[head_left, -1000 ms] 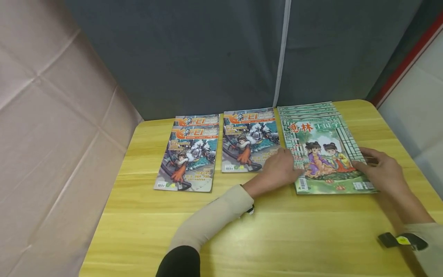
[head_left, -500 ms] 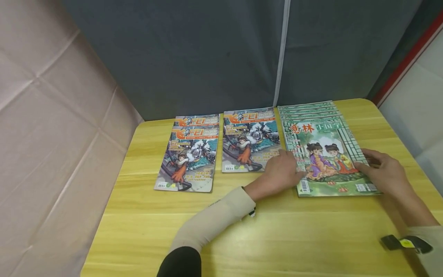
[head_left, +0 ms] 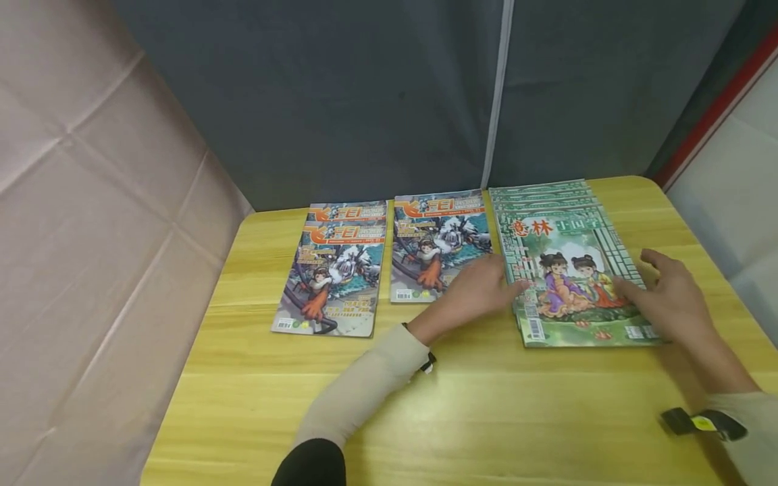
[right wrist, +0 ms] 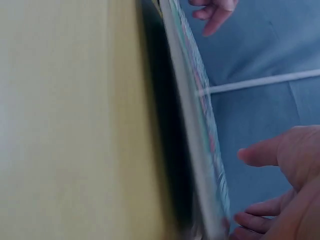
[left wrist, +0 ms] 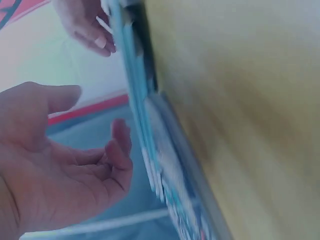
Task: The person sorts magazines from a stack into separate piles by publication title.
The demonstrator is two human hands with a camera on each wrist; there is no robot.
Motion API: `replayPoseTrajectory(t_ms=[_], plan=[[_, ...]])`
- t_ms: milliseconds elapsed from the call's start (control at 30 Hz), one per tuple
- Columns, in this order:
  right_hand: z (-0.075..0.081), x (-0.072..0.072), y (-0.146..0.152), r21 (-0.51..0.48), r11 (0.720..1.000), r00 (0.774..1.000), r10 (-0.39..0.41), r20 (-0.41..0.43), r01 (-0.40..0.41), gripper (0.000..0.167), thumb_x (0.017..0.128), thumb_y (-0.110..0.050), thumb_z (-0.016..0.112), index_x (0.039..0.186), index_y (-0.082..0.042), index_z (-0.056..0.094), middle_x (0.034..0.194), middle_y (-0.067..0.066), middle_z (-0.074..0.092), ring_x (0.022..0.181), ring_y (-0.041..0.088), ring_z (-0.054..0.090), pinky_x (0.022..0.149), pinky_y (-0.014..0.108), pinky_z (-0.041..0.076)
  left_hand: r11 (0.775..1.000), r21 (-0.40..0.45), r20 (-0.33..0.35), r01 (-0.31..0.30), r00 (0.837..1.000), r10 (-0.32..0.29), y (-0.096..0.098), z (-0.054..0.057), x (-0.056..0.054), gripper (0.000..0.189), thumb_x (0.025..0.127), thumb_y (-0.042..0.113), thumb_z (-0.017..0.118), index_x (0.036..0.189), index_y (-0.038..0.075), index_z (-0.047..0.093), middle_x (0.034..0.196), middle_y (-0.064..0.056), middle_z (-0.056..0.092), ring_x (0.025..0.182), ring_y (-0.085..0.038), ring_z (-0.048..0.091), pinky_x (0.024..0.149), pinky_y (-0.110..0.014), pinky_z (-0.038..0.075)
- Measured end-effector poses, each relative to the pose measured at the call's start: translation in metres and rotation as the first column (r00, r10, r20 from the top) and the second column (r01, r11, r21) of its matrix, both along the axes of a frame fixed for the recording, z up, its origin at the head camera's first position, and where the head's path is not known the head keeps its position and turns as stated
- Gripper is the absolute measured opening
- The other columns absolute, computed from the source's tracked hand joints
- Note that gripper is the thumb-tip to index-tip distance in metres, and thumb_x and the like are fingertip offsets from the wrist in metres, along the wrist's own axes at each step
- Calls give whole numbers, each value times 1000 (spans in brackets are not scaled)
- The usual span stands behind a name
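Note:
Several green magazines lie fanned at the right of the table, their top edges showing in steps; the front one (head_left: 571,270) has two cartoon children on its cover. My left hand (head_left: 477,293) hovers at their left edge, over the lower right corner of a comic-style magazine (head_left: 440,243). In the left wrist view that hand (left wrist: 60,170) has loosely bent fingers, thumb apart, and grips nothing. At the stack's right edge is my right hand (head_left: 675,300), thumb over the cover. The right wrist view shows the right hand (right wrist: 290,185) with thumb and fingers spread, away from the pages.
Two more comic-style magazines overlap at the left, the lower one (head_left: 328,283) covering most of the upper one (head_left: 346,211). All lie on a yellow wooden table (head_left: 462,418). A dark grey curtain (head_left: 340,101) hangs behind, and a pale cloth wall (head_left: 91,236) stands at the left.
The front green magazine has slid slightly toward me and right, then stayed. Both hands, earlier at its side edges, have loosened from it; the left has drawn back a little to the left.

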State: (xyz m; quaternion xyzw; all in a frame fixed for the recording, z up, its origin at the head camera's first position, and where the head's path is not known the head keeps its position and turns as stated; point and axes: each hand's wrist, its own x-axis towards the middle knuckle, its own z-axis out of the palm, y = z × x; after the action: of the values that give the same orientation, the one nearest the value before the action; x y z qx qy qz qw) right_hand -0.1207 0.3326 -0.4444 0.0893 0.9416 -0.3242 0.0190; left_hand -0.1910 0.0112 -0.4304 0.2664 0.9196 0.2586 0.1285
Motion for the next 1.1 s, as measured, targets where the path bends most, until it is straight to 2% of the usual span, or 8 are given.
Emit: replayPoseTrajectory(t_ms=[167,267,400,533,567,633,767,1100], plan=[[9,-10,-26,-9,1000,999,-13,-52,12,88,106,-41,60,165,7,16,162,46,24,147,68,24,112,84,26,989,96,51,-112,993,107,-33,6,-12,65,103,57,60,140,3,59,105,-3,67,78,-13,60,63,-28,52],[11,-15,-45,-59,998,997,-14,-75,9,85,106,-41,60,167,2,18,167,40,21,150,66,24,113,84,26,980,95,54,-174,984,169,-56,5,-18,76,104,57,58,157,5,46,137,-7,67,115,-22,68,93,-40,61],[8,-21,-71,-121,992,984,-3,-178,-19,74,105,-39,63,164,-5,34,163,33,39,132,51,56,95,57,58,967,123,86,-225,973,215,-90,-4,-24,83,104,55,60,165,4,33,124,-8,72,106,-25,71,103,-49,58],[7,-27,-97,-154,984,976,61,-211,-95,70,105,-38,65,162,-7,40,154,29,52,124,47,64,78,39,61,946,131,120,-296,952,281,-119,-9,-29,91,103,56,60,169,5,21,150,-14,61,131,-29,64,118,-53,49],[7,-29,-104,-150,982,974,81,-213,-114,69,105,-37,65,162,-7,40,152,29,54,122,45,66,74,37,59,944,125,122,-305,949,290,-125,-11,-32,91,104,55,59,169,5,19,151,-17,59,132,-31,63,108,-50,55],[7,-33,-118,-162,974,971,124,-204,-158,70,106,-36,64,163,-6,38,157,29,50,133,54,58,91,55,61,934,125,141,-336,937,318,-135,-11,-35,92,104,55,58,170,6,15,166,-21,42,147,-38,51,120,-55,47],[4,-41,-145,-206,952,964,189,-187,-226,67,106,-30,64,162,-5,37,163,26,46,142,52,51,110,67,49,917,162,199,-366,922,333,-151,-13,-43,91,105,53,57,170,5,14,165,-24,42,145,-42,52,119,-58,47],[4,-59,-189,-390,888,965,264,2,-242,81,105,-33,64,167,-2,22,173,24,25,159,47,28,130,59,30,861,242,452,-448,837,308,-165,-13,-47,92,105,57,56,171,12,11,177,-16,22,162,-39,27,132,-58,27]])
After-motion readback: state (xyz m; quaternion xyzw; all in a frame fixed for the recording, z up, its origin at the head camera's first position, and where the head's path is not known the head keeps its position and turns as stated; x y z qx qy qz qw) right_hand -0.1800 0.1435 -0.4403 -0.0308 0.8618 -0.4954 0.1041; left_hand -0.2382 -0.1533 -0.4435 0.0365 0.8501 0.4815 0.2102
